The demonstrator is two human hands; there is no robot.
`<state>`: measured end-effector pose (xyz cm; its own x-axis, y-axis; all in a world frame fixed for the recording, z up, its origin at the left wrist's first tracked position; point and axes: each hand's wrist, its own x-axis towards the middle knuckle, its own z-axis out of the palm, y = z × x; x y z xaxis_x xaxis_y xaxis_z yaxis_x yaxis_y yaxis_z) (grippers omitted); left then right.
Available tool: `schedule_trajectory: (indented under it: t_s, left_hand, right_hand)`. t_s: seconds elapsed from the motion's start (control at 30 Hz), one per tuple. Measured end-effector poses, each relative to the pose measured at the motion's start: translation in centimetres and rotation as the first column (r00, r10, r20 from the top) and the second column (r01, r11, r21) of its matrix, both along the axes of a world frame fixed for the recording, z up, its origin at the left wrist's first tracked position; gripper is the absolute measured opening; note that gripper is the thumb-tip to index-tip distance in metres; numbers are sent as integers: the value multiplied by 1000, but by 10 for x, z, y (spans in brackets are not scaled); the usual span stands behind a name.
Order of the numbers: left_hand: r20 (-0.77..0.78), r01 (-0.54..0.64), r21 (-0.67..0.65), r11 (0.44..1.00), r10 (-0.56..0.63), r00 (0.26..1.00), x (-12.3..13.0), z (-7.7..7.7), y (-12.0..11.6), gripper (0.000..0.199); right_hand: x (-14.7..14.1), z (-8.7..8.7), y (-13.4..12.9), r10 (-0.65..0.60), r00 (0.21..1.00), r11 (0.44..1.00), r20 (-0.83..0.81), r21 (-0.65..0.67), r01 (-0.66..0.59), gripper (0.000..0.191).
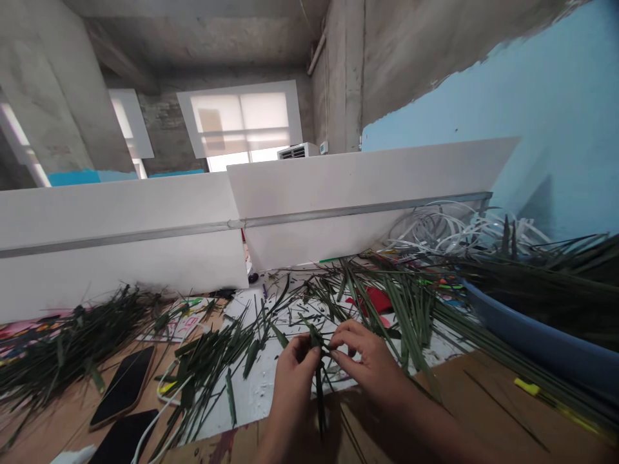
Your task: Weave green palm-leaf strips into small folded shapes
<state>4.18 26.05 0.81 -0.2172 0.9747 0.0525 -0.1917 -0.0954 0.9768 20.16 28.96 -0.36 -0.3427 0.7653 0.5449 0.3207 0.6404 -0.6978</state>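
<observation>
At the lower middle, my left hand (298, 368) pinches a small folded piece of green leaf (316, 338) between thumb and fingers. Long strips (320, 403) hang from it toward the table's front edge. Close on its right, my right hand (360, 351) has thumb and forefinger pressed together at the side of the same leaf piece. Under and beyond both hands lies a white sheet (261, 386) strewn with leaf scraps. Long green leaf strips (411, 309) are spread just beyond my right hand.
Two dark phones (124, 386) and a white cable (157, 415) lie at left, near leaf piles (72, 341). A blue basin (532, 328) full of leaves stands at right, before coiled white strips (435, 229). A red item (374, 300) and yellow cutter (527, 386) are also there.
</observation>
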Motion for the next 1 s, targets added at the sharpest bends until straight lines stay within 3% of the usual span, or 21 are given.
schedule_trajectory:
  t_s: [0.17, 0.43, 0.53, 0.77, 0.93, 1.0]
  left_hand:
    - [-136, -26, 56, 998, 34, 990, 7, 5, -8, 23]
    - [-398, -92, 98, 991, 124, 909, 5, -14, -5, 26]
    - [-472, -99, 92, 991, 131, 872, 4, -14, -5, 27]
    - [-556, -90, 104, 990, 133, 820, 5, -6, -10, 22]
    - [-555, -79, 97, 992, 120, 823, 6, -6, -12, 23]
    - [-564, -68, 98, 993, 111, 818, 6, -6, -12, 25]
  right_hand:
    - [0, 3, -1, -68, 998, 997, 16, 49, 67, 12]
    - [2, 5, -4, -175, 965, 971, 196, 199, 135, 16]
    - [2, 6, -5, -183, 942, 968, 282, 221, 122, 16]
    - [4, 10, -3, -131, 944, 990, 303, 94, 107, 22]
    - [6, 8, 1, -1, 989, 990, 148, -141, 22, 24]
    - [6, 6, 1, -9, 993, 993, 119, -119, 24, 25]
